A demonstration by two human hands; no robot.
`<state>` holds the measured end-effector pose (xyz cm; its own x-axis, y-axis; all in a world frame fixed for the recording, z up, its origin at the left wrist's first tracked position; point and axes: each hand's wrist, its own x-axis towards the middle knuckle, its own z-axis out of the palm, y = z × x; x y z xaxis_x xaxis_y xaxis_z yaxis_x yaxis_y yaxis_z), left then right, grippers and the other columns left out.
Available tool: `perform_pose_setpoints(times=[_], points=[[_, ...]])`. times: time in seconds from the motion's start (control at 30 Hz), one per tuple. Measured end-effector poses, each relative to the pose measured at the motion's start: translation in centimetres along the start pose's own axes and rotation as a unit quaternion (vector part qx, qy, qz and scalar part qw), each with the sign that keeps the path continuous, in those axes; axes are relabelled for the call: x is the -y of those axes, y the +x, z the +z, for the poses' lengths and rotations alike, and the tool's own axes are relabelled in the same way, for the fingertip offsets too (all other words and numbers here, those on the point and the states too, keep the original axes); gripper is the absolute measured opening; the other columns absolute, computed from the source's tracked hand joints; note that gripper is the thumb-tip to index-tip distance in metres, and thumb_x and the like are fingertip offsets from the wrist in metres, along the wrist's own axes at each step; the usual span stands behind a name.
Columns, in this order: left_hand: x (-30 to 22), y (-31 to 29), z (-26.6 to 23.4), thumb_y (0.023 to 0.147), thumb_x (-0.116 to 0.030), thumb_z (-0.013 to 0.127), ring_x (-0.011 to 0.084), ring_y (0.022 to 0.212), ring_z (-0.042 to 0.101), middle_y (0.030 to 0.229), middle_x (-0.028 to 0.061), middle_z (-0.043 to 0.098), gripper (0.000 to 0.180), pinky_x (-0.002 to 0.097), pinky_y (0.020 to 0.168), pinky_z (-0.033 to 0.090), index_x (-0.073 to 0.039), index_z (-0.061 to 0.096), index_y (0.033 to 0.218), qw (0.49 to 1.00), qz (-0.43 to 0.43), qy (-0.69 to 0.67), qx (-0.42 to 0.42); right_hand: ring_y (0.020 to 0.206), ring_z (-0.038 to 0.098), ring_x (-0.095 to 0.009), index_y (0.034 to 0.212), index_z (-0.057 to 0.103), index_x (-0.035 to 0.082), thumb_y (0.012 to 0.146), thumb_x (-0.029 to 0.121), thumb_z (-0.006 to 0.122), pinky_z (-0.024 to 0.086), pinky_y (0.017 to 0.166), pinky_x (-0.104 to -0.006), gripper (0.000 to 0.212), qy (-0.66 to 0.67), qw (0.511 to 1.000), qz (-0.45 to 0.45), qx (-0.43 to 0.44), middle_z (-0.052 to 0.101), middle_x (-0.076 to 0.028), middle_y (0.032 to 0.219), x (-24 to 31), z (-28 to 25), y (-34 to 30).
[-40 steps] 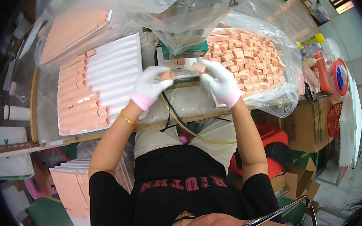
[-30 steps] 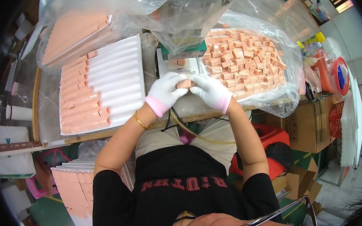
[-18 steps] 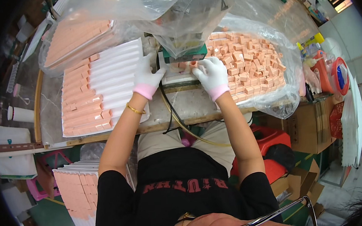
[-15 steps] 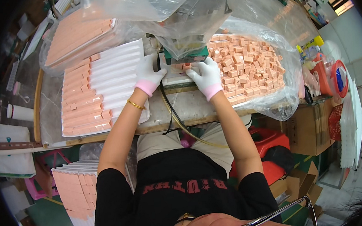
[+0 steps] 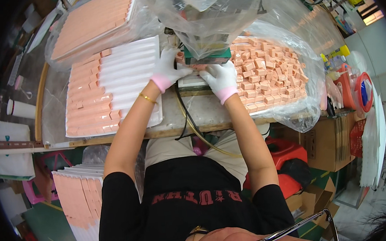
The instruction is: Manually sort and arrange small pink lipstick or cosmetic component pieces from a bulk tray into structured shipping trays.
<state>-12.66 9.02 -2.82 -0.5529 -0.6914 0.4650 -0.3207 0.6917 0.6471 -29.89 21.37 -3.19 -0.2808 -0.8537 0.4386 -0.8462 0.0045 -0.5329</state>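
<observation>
A grey worktable (image 5: 169,115) is stretching across the middle of the frame, with a ridged white tray (image 5: 129,64) lying at left, part-filled with peach blocks. Loose blocks (image 5: 270,69) are heaping at right, and clear plastic (image 5: 225,13) is draping a green machine head (image 5: 208,57) at upper centre. A red stool (image 5: 290,151) and cardboard box (image 5: 328,144) are standing at lower right on green flooring.

The left hand (image 5: 166,70) is now sitting nearer the machine than half a second ago, a peach block (image 5: 180,56) newly showing between its parted thumb and fingers; grip unclear. The right hand (image 5: 220,78) is staying below the head, fingers curling, their hold hidden.
</observation>
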Motion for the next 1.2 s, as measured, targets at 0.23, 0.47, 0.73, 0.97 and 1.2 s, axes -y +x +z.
perform_pose_setpoints(times=[0.23,0.47,0.73,0.97,1.2], points=[[-3.3,-4.8,2.0,0.072,-0.034,0.078,0.0238,0.09,0.065,0.098,0.0136,0.066,0.05,0.0365,0.082,0.053,-0.001,0.059,0.104,0.984,-0.025,-0.171,0.034,0.119,0.045,-0.03,0.125,0.057,0.003,0.084,0.013,0.061,0.032,0.104,-0.0385,0.042,0.083,0.985,-0.089,0.126,0.054,-0.015,0.128,2.1,-2.5,-2.1],[-7.0,-8.0,1.5,0.063,-0.041,0.083,0.0208,0.089,0.064,0.092,0.013,0.064,0.064,0.0313,0.076,0.051,0.0,0.054,0.103,0.92,-0.243,-0.3,-0.073,0.105,0.055,-0.022,0.12,0.055,-0.001,0.095,0.023,0.054,0.041,0.094,-0.0312,0.035,0.15,0.963,-0.068,0.213,0.058,-0.015,0.116,3.4,-2.3,-1.6],[-8.1,-8.8,-0.2,0.075,0.004,0.071,0.0205,0.084,0.063,0.106,0.0106,0.053,0.048,0.0389,0.077,0.058,0.002,0.044,0.114,0.624,-0.273,-0.722,-0.121,0.124,0.044,-0.022,0.119,0.053,-0.01,0.096,0.025,0.052,0.038,0.1,-0.0317,0.042,0.427,0.886,0.143,0.108,0.048,-0.017,0.131,7.8,-2.0,-3.7],[-9.9,-20.5,-12.6,0.067,-0.011,0.08,0.0131,0.092,0.058,0.098,0.0055,0.062,0.054,0.0284,0.08,0.05,0.0,0.054,0.113,0.872,-0.236,-0.403,-0.147,0.103,0.053,-0.017,0.126,0.048,-0.006,0.095,0.012,0.052,0.041,0.092,-0.0286,0.037,0.413,0.891,0.004,0.185,0.055,-0.011,0.119,12.4,-2.1,-5.1],[-17.0,-43.2,-27.0,0.074,-0.002,0.062,0.0356,0.104,0.055,0.107,0.019,0.055,0.047,0.0384,0.091,0.046,-0.003,0.049,0.119,0.807,-0.431,0.375,-0.146,0.101,0.052,-0.015,0.124,0.051,-0.006,0.093,0.01,0.053,0.041,0.09,-0.0276,0.034,0.45,0.868,-0.028,0.208,0.056,-0.009,0.116,15.1,-1.2,-4.6]])
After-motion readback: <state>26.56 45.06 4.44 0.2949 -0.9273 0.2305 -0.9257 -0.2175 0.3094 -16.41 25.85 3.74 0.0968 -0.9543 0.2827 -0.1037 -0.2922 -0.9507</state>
